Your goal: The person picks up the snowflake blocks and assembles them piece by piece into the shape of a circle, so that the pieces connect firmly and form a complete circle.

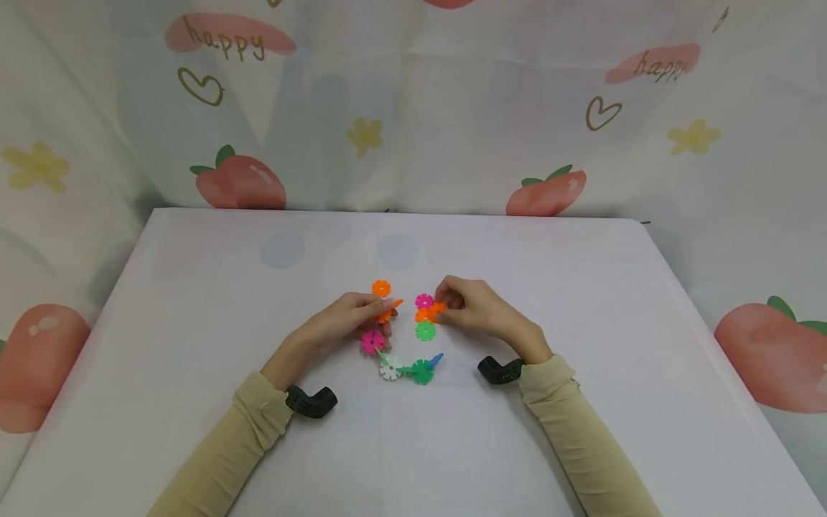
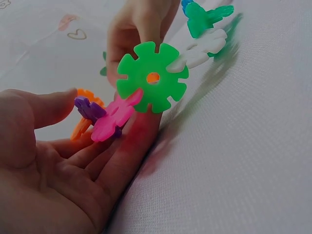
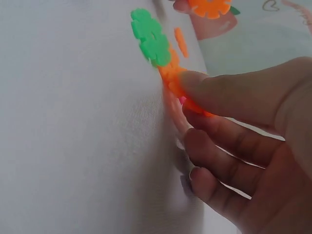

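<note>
Evidently both hands are pinching. The left hand [image 1: 354,316] has its thumb and fingers closed on the orange end of a chain of slotted plastic discs [image 1: 372,342]; the right hand [image 1: 479,310] nips an orange disc [image 1: 441,308] between thumb and forefinger, its other fingers curled loosely beneath.

Just beyond the left hand's fingertips stands another orange disc [image 1: 381,288]; whether it is slotted into the chain, the views do not settle. Against the left thumb sits a purple disc [image 2: 89,109]. From there the chain bends toward the person: a pink disc [image 2: 108,127] beside the fingers, then a light green disc [image 2: 134,90], a white disc [image 1: 390,372], a darker green disc [image 1: 423,373] and a blue disc [image 1: 438,360] at the far end, nearer the person than either hand and between the two.

At the right hand's fingertips, on the side facing the left hand, the small cluster also shows a second orange disc [image 1: 423,316], a bright pink disc [image 1: 423,301] and a bright green disc [image 1: 425,331]. It is well apart from the left hand's orange end.

The step in hand looks like joining discs by their slots. The next move would seem to call for a steady left hand while the right turns its piece crosswise, lines up slot with slot and presses.

Beneath both hands spreads the pale table [image 1: 400,459].
</note>
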A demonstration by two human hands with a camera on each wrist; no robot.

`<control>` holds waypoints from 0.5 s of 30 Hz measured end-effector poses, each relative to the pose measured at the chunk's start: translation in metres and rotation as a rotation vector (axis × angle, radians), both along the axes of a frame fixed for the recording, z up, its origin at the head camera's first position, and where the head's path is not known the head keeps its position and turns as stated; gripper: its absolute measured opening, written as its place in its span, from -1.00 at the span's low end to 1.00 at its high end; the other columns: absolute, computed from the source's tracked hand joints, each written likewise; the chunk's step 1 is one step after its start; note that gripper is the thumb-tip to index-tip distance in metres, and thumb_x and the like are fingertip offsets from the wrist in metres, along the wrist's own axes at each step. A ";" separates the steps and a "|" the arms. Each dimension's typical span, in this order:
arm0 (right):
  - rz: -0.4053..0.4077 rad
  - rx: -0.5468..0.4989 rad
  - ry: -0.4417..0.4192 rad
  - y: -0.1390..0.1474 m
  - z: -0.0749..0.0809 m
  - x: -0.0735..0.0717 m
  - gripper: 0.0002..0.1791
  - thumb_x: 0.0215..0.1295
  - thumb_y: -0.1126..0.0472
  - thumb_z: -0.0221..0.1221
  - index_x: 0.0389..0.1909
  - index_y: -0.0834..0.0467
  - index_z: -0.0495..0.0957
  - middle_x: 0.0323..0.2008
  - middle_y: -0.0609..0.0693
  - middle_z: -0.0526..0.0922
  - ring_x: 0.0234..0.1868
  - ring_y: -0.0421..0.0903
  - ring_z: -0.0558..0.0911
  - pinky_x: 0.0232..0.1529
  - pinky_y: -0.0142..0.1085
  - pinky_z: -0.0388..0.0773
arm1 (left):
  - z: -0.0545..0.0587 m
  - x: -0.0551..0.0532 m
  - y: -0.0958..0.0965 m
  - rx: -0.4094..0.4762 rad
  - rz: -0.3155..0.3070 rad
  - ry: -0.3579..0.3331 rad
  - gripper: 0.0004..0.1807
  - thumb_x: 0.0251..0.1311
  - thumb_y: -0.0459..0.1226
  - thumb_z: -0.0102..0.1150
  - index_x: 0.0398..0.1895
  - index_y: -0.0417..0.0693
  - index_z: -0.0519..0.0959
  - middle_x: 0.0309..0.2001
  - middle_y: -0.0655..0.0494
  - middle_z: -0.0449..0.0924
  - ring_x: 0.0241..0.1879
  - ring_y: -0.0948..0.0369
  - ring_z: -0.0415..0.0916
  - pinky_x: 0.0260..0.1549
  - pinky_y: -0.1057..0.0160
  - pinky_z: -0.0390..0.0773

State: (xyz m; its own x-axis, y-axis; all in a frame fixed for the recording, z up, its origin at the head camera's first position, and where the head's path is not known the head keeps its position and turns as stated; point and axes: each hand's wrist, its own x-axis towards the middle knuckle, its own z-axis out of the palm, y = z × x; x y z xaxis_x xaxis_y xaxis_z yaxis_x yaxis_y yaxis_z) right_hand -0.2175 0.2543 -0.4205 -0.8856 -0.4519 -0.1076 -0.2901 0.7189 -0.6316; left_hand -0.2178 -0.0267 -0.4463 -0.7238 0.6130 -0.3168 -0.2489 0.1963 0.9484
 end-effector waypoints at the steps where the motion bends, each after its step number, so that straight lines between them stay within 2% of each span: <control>1: -0.001 -0.005 0.009 0.000 0.000 0.000 -0.79 0.27 0.30 0.36 -0.13 0.16 0.58 -0.31 -0.01 0.66 -0.27 -0.10 0.59 -0.14 -0.25 0.59 | 0.000 0.000 0.000 0.002 -0.002 -0.003 -0.58 0.57 -0.06 0.01 0.08 -0.26 0.59 -0.31 0.03 0.66 -0.30 0.13 0.71 -0.19 0.32 0.60; 7: -0.033 -0.115 0.049 -0.006 -0.004 0.001 -0.84 0.34 0.30 0.32 -0.09 0.16 0.64 -0.29 -0.01 0.68 -0.26 -0.12 0.66 -0.13 -0.30 0.61 | 0.001 0.000 -0.001 0.012 -0.018 -0.018 -0.56 0.59 -0.05 -0.03 0.11 -0.27 0.58 -0.29 0.02 0.67 -0.29 0.12 0.74 -0.18 0.32 0.60; 10: -0.062 -0.199 0.026 -0.011 -0.004 0.004 -0.81 0.37 0.29 0.31 -0.03 0.14 0.67 -0.22 0.00 0.73 -0.21 -0.11 0.71 -0.10 -0.32 0.63 | 0.001 0.000 -0.002 0.013 -0.020 -0.018 -0.57 0.59 -0.07 -0.04 0.12 -0.27 0.58 -0.29 0.02 0.67 -0.29 0.12 0.75 -0.13 0.31 0.61; 15: -0.079 -0.300 -0.030 -0.016 -0.002 0.007 -0.72 0.43 0.29 0.24 0.11 0.13 0.69 0.01 0.01 0.75 -0.08 -0.08 0.72 -0.03 -0.34 0.63 | 0.001 0.000 -0.001 0.011 -0.023 -0.010 -0.59 0.57 -0.09 0.00 0.11 -0.26 0.58 -0.29 0.02 0.67 -0.28 0.12 0.76 -0.06 0.30 0.61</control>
